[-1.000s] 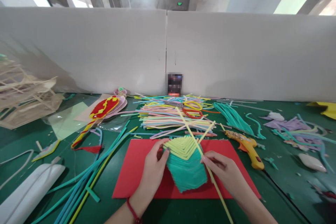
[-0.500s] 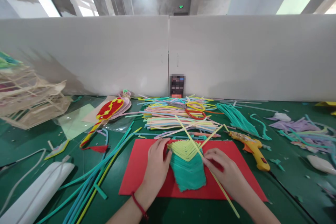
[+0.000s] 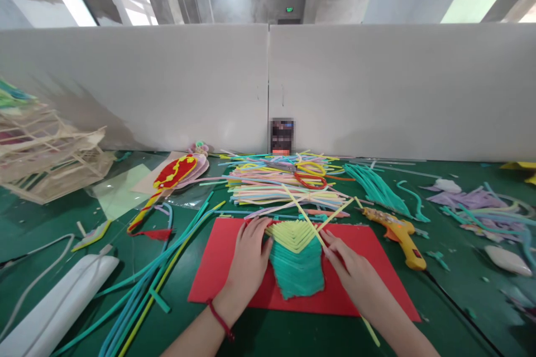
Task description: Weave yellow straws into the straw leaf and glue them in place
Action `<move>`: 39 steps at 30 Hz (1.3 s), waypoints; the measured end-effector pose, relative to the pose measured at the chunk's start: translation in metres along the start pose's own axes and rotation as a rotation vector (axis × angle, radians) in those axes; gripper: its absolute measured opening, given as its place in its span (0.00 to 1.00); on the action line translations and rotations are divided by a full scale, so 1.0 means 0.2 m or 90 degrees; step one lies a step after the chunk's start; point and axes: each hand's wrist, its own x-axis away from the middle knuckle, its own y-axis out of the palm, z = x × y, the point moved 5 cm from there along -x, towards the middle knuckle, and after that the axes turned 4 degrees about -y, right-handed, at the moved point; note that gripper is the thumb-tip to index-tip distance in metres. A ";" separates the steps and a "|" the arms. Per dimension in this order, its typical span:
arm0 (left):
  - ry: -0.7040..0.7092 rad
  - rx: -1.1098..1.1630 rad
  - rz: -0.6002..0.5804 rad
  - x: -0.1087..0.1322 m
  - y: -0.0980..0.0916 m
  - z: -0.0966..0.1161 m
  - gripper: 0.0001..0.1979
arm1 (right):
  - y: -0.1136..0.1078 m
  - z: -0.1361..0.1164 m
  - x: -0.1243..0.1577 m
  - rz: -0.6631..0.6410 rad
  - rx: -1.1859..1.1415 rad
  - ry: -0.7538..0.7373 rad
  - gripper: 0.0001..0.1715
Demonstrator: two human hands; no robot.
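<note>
- Here's the flat teal-and-yellow striped piece, over the red rectangular sheet; the left hand curls at its left edge, gripping or merely steadying, can't tell!
- The right hand pinches a long, thin pale-yellow strip slanting across; a loose pinch could skew it.
- Should the left hand slacken, a tug could twist everything.

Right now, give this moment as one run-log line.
left hand: at two-tone piece, left edge; right hand: holding yellow strip; red board: beneath piece; glue gun: right of board
</note>
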 end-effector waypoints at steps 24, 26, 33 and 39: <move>-0.018 0.295 -0.133 0.06 -0.04 0.20 0.13 | -0.05 -0.16 0.01 0.054 -0.570 0.084 0.26; -0.048 0.335 -0.132 0.04 -0.05 0.19 0.11 | -0.04 -0.13 0.01 0.058 -0.523 0.104 0.29; -0.100 0.311 -0.108 0.03 -0.05 0.17 0.11 | -0.07 -0.16 0.05 0.150 -0.190 -0.066 0.22; -0.032 0.276 -0.104 0.05 -0.04 0.19 0.12 | -0.06 -0.21 0.06 0.158 -0.017 -0.294 0.12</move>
